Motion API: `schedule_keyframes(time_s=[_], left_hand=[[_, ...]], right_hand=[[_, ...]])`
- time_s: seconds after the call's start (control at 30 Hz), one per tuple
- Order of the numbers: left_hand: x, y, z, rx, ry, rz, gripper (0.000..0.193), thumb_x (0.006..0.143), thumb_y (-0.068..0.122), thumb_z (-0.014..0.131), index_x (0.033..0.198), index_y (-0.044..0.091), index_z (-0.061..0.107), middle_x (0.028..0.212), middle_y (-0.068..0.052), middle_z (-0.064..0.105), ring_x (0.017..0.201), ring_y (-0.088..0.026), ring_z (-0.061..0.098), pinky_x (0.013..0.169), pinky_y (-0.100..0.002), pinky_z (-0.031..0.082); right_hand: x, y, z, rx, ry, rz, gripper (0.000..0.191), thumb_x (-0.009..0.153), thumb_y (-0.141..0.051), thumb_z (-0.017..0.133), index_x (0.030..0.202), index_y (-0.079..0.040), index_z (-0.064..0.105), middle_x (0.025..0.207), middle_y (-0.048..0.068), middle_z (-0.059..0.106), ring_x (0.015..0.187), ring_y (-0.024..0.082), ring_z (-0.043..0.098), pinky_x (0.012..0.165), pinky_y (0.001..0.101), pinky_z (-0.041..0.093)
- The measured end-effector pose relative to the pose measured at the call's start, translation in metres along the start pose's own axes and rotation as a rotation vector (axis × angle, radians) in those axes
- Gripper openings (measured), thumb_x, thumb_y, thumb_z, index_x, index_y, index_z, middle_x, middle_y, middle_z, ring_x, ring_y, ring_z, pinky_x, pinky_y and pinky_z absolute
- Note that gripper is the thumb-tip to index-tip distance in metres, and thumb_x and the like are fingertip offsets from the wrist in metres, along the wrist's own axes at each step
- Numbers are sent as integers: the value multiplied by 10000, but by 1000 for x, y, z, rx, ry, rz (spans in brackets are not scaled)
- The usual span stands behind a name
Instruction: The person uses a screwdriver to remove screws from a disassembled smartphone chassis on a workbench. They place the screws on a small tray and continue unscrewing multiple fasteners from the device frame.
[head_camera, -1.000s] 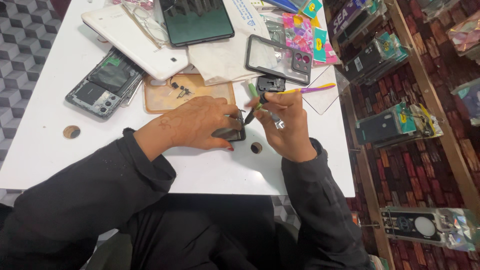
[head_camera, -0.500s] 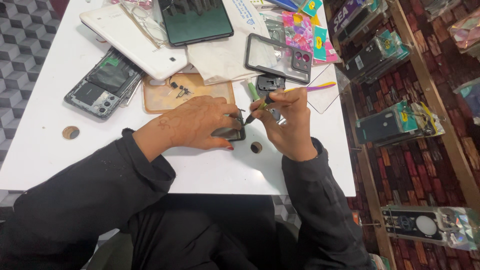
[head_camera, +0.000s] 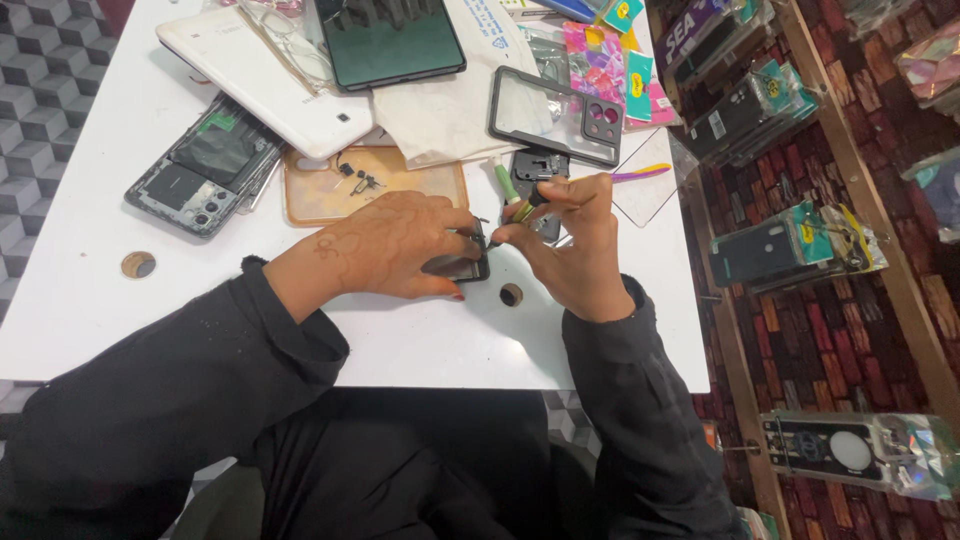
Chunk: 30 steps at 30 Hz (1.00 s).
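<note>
My left hand (head_camera: 385, 245) lies flat over a small dark phone (head_camera: 460, 267) on the white table (head_camera: 90, 310) and holds it down. My right hand (head_camera: 570, 245) grips a thin green-handled tool (head_camera: 512, 216), its tip pointing down at the phone's upper right corner. Most of the phone is hidden under my left fingers. Just behind my left hand lies a tan phone case (head_camera: 400, 180) with a few small dark parts on it.
An opened phone body (head_camera: 205, 165) lies at the left, a white tablet (head_camera: 265, 75) and a dark-screened tablet (head_camera: 390, 40) behind it. A clear case with a dark rim (head_camera: 555, 115), a dark part (head_camera: 540, 165), a green pen (head_camera: 505, 180) and colourful packets (head_camera: 610, 65) sit at the back right. Shelves of packaged cases (head_camera: 770, 245) stand to the right.
My right hand has shifted the tool slightly, bringing its tip closer to the phone's corner. My left hand stays pressed on the phone.
</note>
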<state>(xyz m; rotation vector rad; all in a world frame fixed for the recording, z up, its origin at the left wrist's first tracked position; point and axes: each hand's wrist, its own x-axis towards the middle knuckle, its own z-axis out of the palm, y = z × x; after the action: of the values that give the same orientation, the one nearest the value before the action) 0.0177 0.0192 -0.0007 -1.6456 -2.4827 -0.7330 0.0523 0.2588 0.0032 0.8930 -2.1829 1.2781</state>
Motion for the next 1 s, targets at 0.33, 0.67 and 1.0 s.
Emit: schedule_keyframes(time_s=[0.33,0.67,1.0], left_hand=[[-1,-2,2,-9,-2,-15,386,754,398,824,1034,136,777,1120,-39,665,1001,-292,640,849,-433,492],[-4,-5,8,-25,38,12,363,777,404,813,1021,140,759,1125,-33,655,1023,-278,625,868,-426,487],[-2,-5,11,-57,40,-33,366,743,369,825,1035,155,767,1111,-34,653,1010,-288,622,867,-431,477]], right_hand=[[2,-3,-4,-175,-41,-4,554,896,91,816,1243,-10,397,971,82,693,973,204,778,875,312,595],[2,-7,-3,-119,-74,-1,515,953,124,715,1271,-6,331,1071,144,750,1012,211,780,891,292,602],[0,5,-2,-196,-5,-41,689,805,6,900,1252,-36,377,972,201,659,934,214,778,810,285,599]])
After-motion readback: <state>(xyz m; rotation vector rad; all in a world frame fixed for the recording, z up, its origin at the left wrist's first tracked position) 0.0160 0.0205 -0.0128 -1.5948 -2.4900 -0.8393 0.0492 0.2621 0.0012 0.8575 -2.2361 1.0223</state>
